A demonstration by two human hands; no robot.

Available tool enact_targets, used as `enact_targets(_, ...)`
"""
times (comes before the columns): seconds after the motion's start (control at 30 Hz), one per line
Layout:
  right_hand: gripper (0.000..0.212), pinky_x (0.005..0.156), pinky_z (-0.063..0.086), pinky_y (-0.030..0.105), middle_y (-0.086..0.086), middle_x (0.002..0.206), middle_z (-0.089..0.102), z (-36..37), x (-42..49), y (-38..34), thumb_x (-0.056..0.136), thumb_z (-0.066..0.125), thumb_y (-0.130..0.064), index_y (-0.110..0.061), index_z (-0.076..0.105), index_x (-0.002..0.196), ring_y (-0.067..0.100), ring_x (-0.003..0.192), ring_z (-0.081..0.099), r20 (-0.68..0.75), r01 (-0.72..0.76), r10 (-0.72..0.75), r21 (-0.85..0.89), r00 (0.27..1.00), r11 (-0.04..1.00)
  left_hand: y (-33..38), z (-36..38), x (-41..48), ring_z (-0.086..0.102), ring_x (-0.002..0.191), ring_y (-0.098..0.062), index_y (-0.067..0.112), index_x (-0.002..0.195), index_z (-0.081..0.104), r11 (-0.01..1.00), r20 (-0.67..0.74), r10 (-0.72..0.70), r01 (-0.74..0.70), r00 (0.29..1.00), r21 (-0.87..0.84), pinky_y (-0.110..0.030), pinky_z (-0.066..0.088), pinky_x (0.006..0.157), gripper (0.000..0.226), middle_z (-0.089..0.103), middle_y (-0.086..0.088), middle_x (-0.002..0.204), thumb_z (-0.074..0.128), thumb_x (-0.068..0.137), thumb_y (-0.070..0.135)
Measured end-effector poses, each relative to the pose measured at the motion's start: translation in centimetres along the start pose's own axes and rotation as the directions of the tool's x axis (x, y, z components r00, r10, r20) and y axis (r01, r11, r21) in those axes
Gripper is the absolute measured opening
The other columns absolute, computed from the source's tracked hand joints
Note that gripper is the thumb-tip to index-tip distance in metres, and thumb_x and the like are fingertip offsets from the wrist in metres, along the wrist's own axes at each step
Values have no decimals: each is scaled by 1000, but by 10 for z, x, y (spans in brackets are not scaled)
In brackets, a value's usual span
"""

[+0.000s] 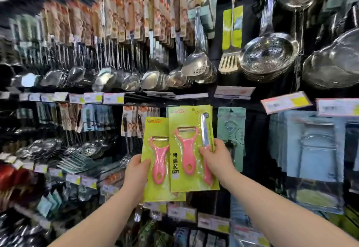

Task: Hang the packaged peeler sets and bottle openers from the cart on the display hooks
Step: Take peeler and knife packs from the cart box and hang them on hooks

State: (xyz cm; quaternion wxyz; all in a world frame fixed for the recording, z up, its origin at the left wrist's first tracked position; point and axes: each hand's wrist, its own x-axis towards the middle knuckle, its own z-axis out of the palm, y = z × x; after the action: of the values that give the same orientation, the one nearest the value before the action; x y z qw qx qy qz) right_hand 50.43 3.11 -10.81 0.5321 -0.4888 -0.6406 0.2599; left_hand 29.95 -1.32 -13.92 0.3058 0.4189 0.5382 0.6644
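Currently, first peeler set (155,169) is gripped by left hand (137,171); second peeler set (191,149), overlapping it at 2 o'clock, is gripped by right hand (215,159); bottle opener pack (231,126) is hung at 3 o'clock.

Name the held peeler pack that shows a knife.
The front peeler pack, in the right hand; the rear peeler pack in the left hand shows only a peeler.
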Motion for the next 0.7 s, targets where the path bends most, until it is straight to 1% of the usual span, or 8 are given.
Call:
enact_targets(0.07,54,79,50,34,9,124,55,4,16,2,89,57,-27,-10,37,136,18,95,59,-6,4,-4,0,1000,1000,-8,0,12,52,77,-25,3,91,59,1000,-30,-10,10,1000,4,-42,46,70,12,58,-18,87,49,89,8)
enact_targets(0.13,51,84,48,37,9,126,53,8,28,3,89,57,-27,-9,39,134,20,101,56,-11,14,-14,-7,1000,1000,-14,-3,23,49,75,-23,0,94,58,1000,-57,-6,7,998,16,-36,40,66,13,56,-17,86,48,89,7)
enact_targets(0.3,61,69,40,18,7,131,48,17,47,9,90,57,-28,-8,29,141,7,83,50,-74,25,-26,-14,997,1000,-21,-9,56,50,75,-26,-3,97,57,1000,-73,-17,16,997,-11,-40,42,67,17,55,-18,85,47,89,8)
enact_targets(0.37,59,50,39,5,4,119,52,20,51,13,90,56,-25,-9,30,141,4,68,51,-112,-3,3,6,994,1000,-25,-8,66,49,75,-25,-2,96,57,1000,-72,-18,17,997,-19,-39,41,66,16,55,-17,84,47,89,8)
enact_targets(0.43,56,30,31,6,0,99,51,21,53,15,92,53,-23,-9,31,140,1,56,46,-132,-37,39,23,990,999,-26,-6,75,47,75,-23,-1,93,58,1000,-67,-5,4,998,-8,-37,37,66,14,54,-16,84,49,89,9)
enact_targets(0.57,60,28,30,5,-14,79,35,24,56,15,93,52,-22,-9,25,144,-6,61,41,-153,-50,48,-10,987,999,-27,-2,89,52,73,-23,4,87,59,998,-15,-9,8,1000,-65,-36,42,66,12,58,-15,83,49,90,8)
enact_targets(0.63,60,29,31,4,-13,81,36,28,57,15,92,53,-24,-10,25,145,-3,52,39,-183,-54,46,-39,982,998,-26,-2,95,56,68,-21,7,89,61,997,14,-10,12,1000,-77,-30,45,58,13,61,-11,81,49,91,9)
enact_targets(0.7,61,31,33,3,-7,93,41,33,58,15,92,53,-25,-11,26,144,2,45,36,-219,-48,31,-75,975,996,-26,-3,102,56,64,-17,10,85,61,996,22,-3,5,1000,-85,-29,43,53,13,62,-7,77,50,91,8)
